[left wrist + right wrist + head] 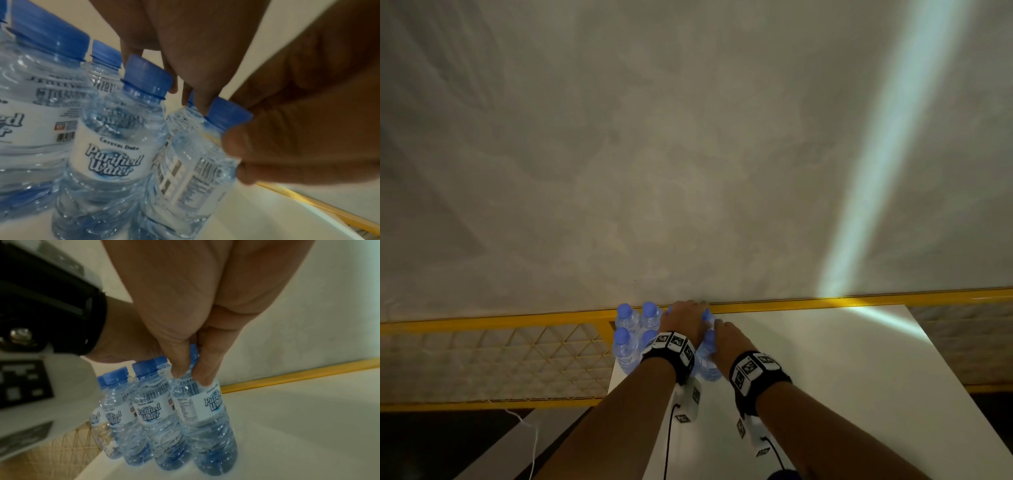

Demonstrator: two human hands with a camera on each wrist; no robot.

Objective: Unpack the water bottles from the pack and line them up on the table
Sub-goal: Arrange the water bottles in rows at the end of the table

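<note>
A pack of small clear water bottles (pixel 626 339) with blue caps stands upright at the far left corner of the white table (pixel 825 359). My left hand (pixel 683 317) lies over the caps. Its fingers (pixel 197 100) reach down between two caps and its thumb (pixel 236 151) presses the shoulder of the right-hand bottle (pixel 195 170). My right hand (pixel 724 334) pinches the neck of the front right bottle (pixel 205 415) between thumb and fingers (pixel 207 369). Crinkled clear plastic shows around the bottles. I cannot tell whether both hands hold the same bottle.
A yellow rail (pixel 859 301) runs along the table's far edge against a grey wall. A yellow mesh panel (pixel 517 353) drops off left of the table, right beside the pack. A white cable (pixel 530 431) hangs at lower left. Bare table surface spreads to the right.
</note>
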